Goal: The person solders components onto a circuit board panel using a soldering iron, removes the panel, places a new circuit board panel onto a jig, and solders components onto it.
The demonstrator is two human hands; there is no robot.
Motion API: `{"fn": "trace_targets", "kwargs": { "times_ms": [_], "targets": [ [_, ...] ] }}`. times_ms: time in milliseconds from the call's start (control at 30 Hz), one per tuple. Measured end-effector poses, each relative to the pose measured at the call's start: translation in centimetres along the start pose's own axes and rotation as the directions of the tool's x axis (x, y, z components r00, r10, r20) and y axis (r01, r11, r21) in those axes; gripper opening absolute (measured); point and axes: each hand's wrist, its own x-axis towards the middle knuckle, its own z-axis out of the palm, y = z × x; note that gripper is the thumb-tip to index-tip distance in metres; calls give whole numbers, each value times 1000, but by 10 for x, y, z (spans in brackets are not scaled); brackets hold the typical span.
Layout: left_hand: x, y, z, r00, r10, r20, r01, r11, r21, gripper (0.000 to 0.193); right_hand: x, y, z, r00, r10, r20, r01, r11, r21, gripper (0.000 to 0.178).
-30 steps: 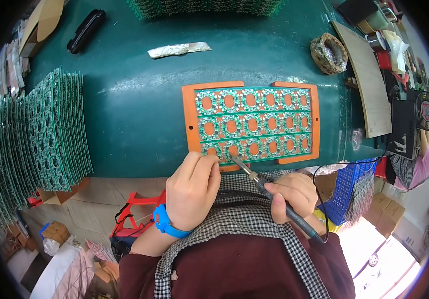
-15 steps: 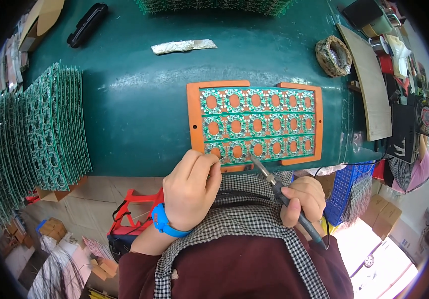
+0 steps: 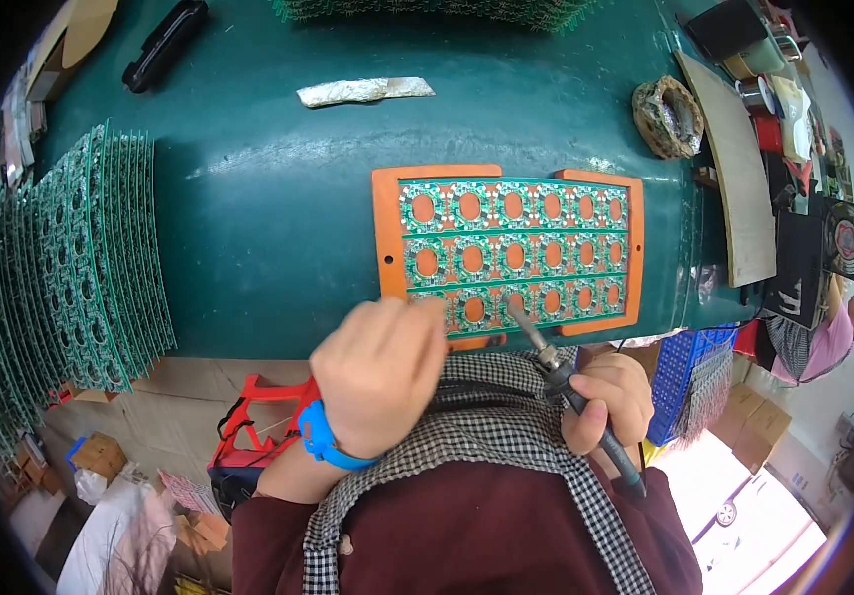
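A green circuit board panel (image 3: 516, 236) with rows of round openings lies in an orange holder (image 3: 389, 213) at the front of the table. My right hand (image 3: 613, 399) grips a soldering iron (image 3: 570, 392) by its handle. The iron's tip reaches over the nearest row of the panel, close to one of its openings; I cannot tell whether it touches. At the panel's near left corner is my left hand (image 3: 372, 357), slightly blurred, its fingers curled together. Whatever they pinch is hidden or too thin to see.
Upright circuit boards (image 3: 100, 268) stand packed at the left, more at the far edge. A silvery strip (image 3: 365, 91) lies beyond the holder. At the right are a rough, hollow brown dish (image 3: 667, 117), a wooden board (image 3: 729, 164) and a small fan (image 3: 847, 231).
My left hand has shifted slightly to the left, and the thin tip seen at its fingers no longer shows. The iron's tip has moved slightly right, still over the near row.
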Motion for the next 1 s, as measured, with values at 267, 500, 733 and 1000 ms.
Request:
{"fn": "trace_targets", "kwargs": {
  "times_ms": [267, 500, 733, 1000],
  "targets": [
    [10, -2, 0, 997, -72, -2, 72, 997, 2, 15, 15, 1, 8, 999, 18, -36, -16, 998, 61, 13],
    [10, -4, 6, 997, -71, 33, 71, 997, -1, 21, 27, 5, 19, 995, 86, 59, -88, 996, 23, 13],
    [12, -9, 13, 1000, -5, 18, 5, 1000, 6, 21, 30, 7, 22, 993, 84, 85, -87, 995, 39, 12],
    [26, -12, 2, 998, -56, -41, 58, 997, 42, 18, 37, 12, 18, 996, 75, 40, -77, 996, 35, 13]
  ]
}}
